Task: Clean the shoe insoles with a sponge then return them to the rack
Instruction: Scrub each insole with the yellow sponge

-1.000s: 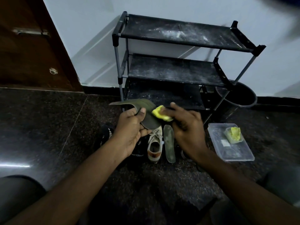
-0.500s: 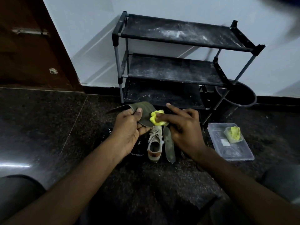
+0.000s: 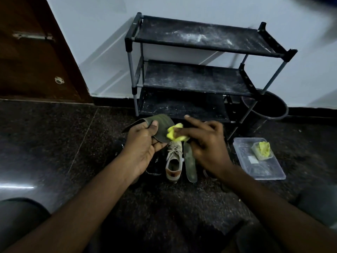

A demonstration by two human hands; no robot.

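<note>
My left hand [image 3: 144, 143] grips a dark green insole [image 3: 162, 125], bent, with the thumb on its upper face. My right hand [image 3: 206, 143] pinches a yellow sponge [image 3: 175, 134] and presses it against the insole's right end. A second insole [image 3: 189, 161] lies flat on the floor below my right hand. Behind my hands stands the black three-shelf rack [image 3: 197, 77], dusty, with nothing on its shelves.
A beige sneaker [image 3: 174, 161] stands on the floor next to the loose insole, with a dark shoe [image 3: 153, 168] partly hidden under my left wrist. A clear plastic tray [image 3: 264, 167] at the right holds another yellow sponge [image 3: 263, 148]. A black bucket [image 3: 269, 105] sits behind the rack's right leg.
My right hand has drawn the sponge leftward and toward me along the insole. My left hand has turned the insole slightly.
</note>
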